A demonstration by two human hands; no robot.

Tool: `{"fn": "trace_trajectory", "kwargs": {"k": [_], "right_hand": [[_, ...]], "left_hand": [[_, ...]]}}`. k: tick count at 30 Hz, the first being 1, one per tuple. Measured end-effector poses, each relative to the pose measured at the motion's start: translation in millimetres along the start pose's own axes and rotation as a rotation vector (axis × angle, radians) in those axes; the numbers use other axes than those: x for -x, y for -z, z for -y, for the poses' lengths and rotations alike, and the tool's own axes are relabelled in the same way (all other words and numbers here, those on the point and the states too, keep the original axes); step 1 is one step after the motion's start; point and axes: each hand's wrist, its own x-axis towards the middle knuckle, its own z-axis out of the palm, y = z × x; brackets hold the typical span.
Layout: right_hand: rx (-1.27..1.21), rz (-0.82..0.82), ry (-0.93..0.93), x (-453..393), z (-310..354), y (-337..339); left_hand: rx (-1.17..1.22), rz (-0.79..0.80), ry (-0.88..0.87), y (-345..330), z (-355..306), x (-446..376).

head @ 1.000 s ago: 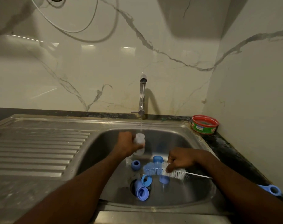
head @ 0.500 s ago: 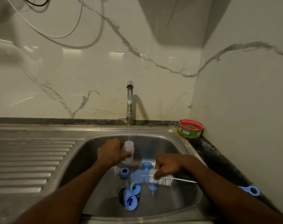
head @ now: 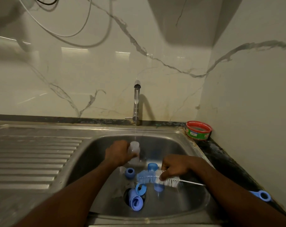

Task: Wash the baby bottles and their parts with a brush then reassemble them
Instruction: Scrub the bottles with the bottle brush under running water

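Your left hand (head: 118, 154) keeps its fingers clamped on the clear plastic baby bottle (head: 135, 149) under the tap stream at the sink's back edge; nothing shifted. Right hand (head: 174, 167) fingers pinch the blue-and-white bottle brush (head: 157, 178). Rinse ongoing, scrubbing next.

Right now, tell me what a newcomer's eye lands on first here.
The left hand holds a clear baby bottle under the tap's thin stream, mid-sink. Right of it, the right hand grips a blue-and-white bottle brush above blue bottle parts around the drain.
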Motion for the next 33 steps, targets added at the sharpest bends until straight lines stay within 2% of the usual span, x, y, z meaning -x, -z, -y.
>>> {"fn": "trace_trajectory", "kwargs": {"k": [2,3,6,8,10,14,18,20,23,26,28,31,33], "right_hand": [[0.011,-0.007,0.018,0,0,1],[0.008,-0.011,0.017,1,1,1],[0.010,-0.002,0.015,1,2,1],[0.026,0.007,0.018,1,2,2],[0.028,0.005,0.014,0,2,2],[0.019,-0.009,0.017,1,1,2],[0.021,-0.001,0.027,0,0,1],[0.023,-0.011,0.036,-1,-1,1],[0.028,-0.011,0.039,-2,-3,0],[0.038,-0.014,0.043,-5,-5,-2],[0.040,-0.012,0.042,-7,-5,-3],[0.049,-0.001,0.034,-11,-6,-4],[0.039,0.003,0.029,-11,-6,-4]], "left_hand": [[0.130,-0.145,-0.023,5,-2,-3],[0.138,-0.160,-0.040,8,-3,-4],[-0.032,-0.008,-0.039,7,-3,1],[0.064,-0.075,-0.043,6,-5,0],[0.272,-0.153,-0.036,10,-9,-4],[0.396,0.055,0.037,4,-7,0],[0.545,0.039,0.089,4,-5,0],[0.523,0.043,0.060,6,-6,0],[0.309,0.082,-0.097,9,-6,1],[-0.200,0.094,-0.237,14,-9,0],[-0.449,0.054,-0.354,17,-18,-1],[-0.614,0.003,-0.518,22,-34,-5],[-0.684,0.007,-0.565,23,-42,-7]]}}
